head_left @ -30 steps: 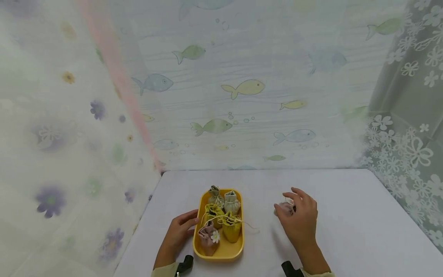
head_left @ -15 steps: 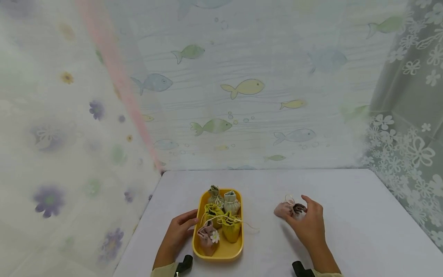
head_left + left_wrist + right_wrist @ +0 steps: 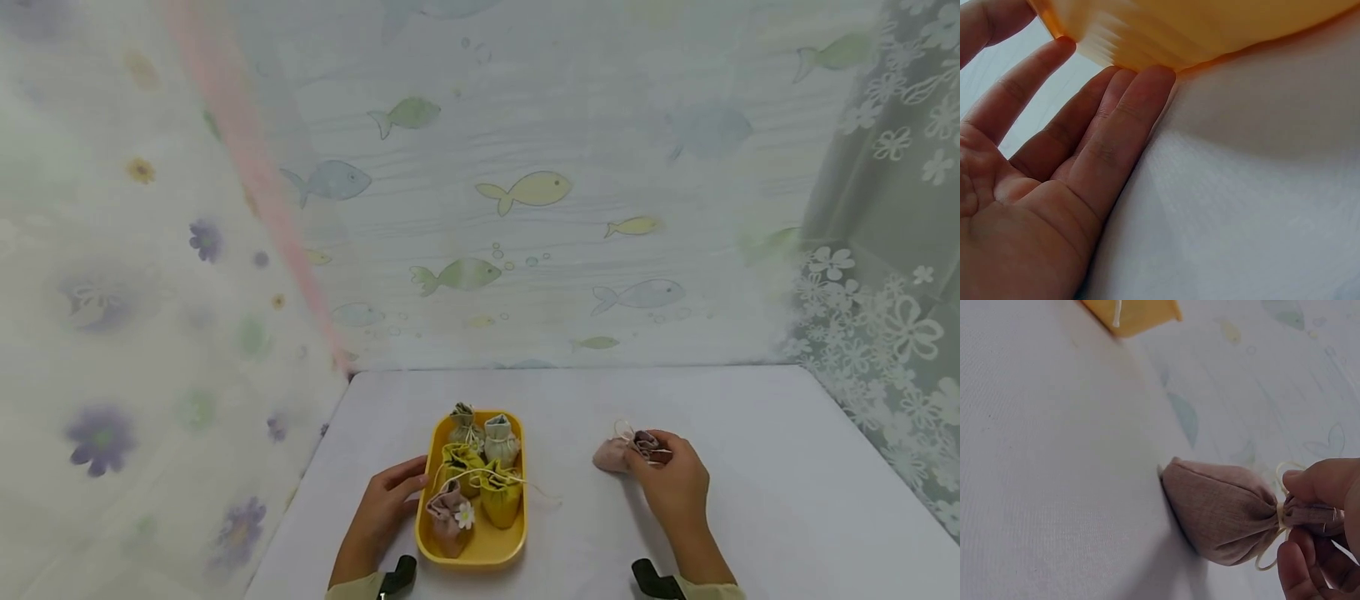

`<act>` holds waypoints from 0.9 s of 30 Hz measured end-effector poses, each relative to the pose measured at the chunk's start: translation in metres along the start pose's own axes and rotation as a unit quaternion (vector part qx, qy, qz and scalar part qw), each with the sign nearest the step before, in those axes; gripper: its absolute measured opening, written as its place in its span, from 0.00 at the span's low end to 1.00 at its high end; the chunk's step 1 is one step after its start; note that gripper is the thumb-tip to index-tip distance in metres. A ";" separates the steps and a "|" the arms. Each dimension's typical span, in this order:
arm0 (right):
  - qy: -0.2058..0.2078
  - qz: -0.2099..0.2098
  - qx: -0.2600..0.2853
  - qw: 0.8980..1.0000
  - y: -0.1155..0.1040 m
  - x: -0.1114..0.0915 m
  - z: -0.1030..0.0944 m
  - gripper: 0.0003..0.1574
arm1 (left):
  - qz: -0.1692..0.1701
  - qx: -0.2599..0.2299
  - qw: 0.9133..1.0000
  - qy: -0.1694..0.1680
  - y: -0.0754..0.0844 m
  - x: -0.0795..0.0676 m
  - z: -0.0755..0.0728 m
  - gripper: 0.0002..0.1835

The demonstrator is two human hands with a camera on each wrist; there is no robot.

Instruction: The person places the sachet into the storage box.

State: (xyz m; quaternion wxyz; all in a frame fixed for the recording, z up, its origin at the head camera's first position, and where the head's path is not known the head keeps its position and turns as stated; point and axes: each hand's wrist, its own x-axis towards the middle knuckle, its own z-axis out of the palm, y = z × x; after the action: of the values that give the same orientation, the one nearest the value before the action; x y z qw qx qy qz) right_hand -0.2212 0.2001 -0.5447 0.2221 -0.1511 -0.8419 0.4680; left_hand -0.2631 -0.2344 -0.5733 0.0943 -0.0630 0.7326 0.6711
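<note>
In the head view my right hand (image 3: 677,487) pinches the gathered neck of a dusty pink drawstring pouch (image 3: 612,455), which lies tilted at the table's right. The right wrist view shows thumb and fingers on the neck just beyond the tied cream cord, with the pouch's bottom (image 3: 1194,500) against the white cloth. My left hand (image 3: 384,512) is beside a yellow tray (image 3: 491,552), its nearly straight fingertips touching the tray's outer wall (image 3: 1210,37). Inside the tray are two mustard pouches, one pink pouch (image 3: 450,521) with a white daisy, a greenish pouch (image 3: 465,429) and a pale pouch (image 3: 500,443).
A white cloth covers the table (image 3: 566,408). A cord (image 3: 543,493) trails over the tray's right rim. Fish-printed curtain (image 3: 525,275) hangs behind the table, and flowered curtains flank it left and right.
The right hand has shifted right along the pink pouch, from over its body to its neck, where the fingers have closed. The left hand and tray look nearly unmoved.
</note>
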 end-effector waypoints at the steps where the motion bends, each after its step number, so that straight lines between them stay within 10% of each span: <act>1: 0.007 -0.004 0.001 1.000 -0.001 0.000 0.000 0.27 | -0.001 0.000 1.000 -0.001 0.000 0.000 0.000 0.32; 27: 0.027 -0.044 0.009 0.999 -0.021 0.002 -0.005 0.11 | -0.003 -0.001 1.000 -0.004 0.000 0.000 0.001 0.33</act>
State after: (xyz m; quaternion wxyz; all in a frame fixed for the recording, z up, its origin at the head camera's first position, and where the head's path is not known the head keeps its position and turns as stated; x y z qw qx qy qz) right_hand -0.2211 0.1933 -0.5245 0.2662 -0.1247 -0.8374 0.4609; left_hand -0.2632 -0.2339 -0.5732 0.0989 -0.0630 0.7311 0.6721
